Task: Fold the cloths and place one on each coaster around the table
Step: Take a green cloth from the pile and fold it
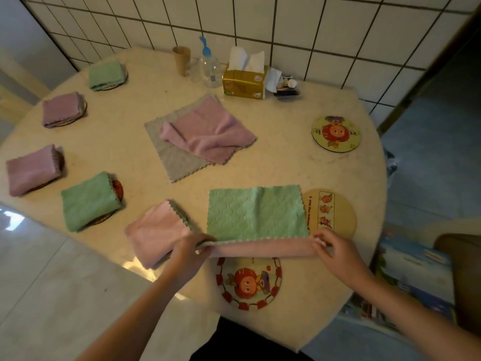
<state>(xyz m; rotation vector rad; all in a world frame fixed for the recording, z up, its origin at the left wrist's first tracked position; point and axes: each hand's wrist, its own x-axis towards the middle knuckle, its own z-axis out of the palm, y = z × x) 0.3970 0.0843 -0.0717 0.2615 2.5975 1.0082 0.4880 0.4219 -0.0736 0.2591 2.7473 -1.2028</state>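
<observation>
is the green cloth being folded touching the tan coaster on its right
Touching. In the head view the green cloth's right edge overlaps the left rim of the tan coaster, with no table showing between them.

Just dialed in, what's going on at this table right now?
A person is folding a green-and-pink cloth at the near edge of the table; the left hand and right hand each pinch a near corner. Five folded cloths already sit on coasters along the left side. Three coasters are bare, including the one just below the hands. Two unfolded cloths wait in the middle.
</observation>
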